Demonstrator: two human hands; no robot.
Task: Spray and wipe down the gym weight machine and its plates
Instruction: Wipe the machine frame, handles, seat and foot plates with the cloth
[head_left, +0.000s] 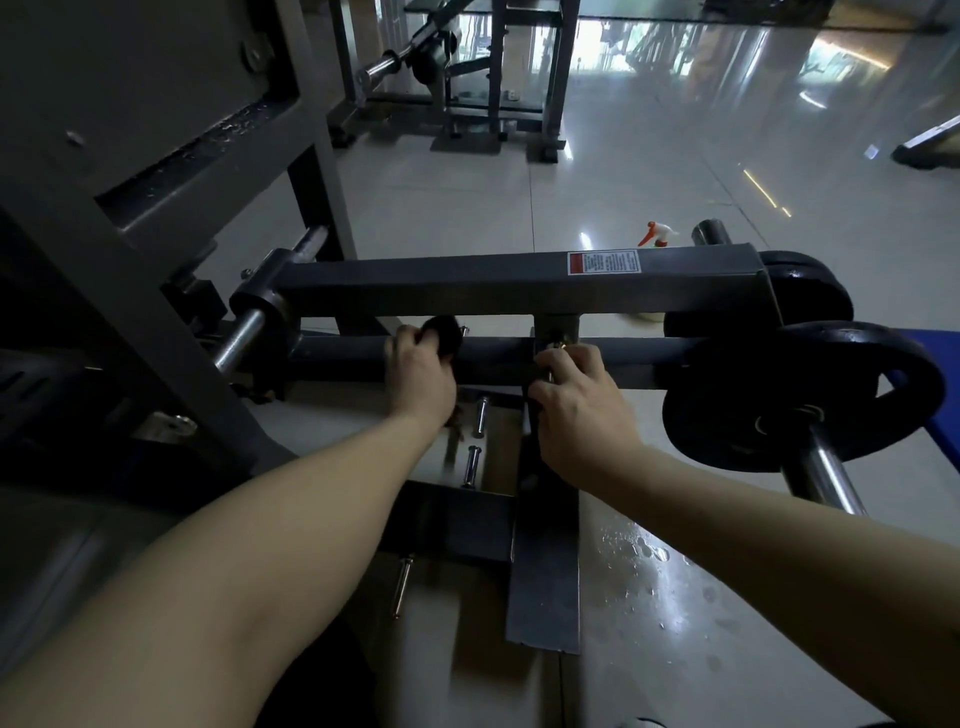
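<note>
Left hand (421, 371) is curled round a dark cloth (441, 335), pressing it on the machine's lower bar (498, 353). Right hand (576, 410) has fingers curled over the same bar at the post (558, 325), just beside a brass fitting (556, 344). Fingertips are hidden behind the bar.

Room: only a narrow slot between the bar and the square beam (467, 286) above. Bar runs free left of the cloth as far as the pivot. To the right it ends at the plate (800, 395). Second plate (810, 291) sits behind, partly blocked by the beam.

Bottle (658, 234) is beyond the beam; only its white-orange spray head shows clearly. Cloth is mostly covered by my fingers.

Frame is matte grey painted steel, plates rough black, sleeve (818, 478) chrome. Tile floor (649, 566) is glossy, with water drops to my right.
</note>
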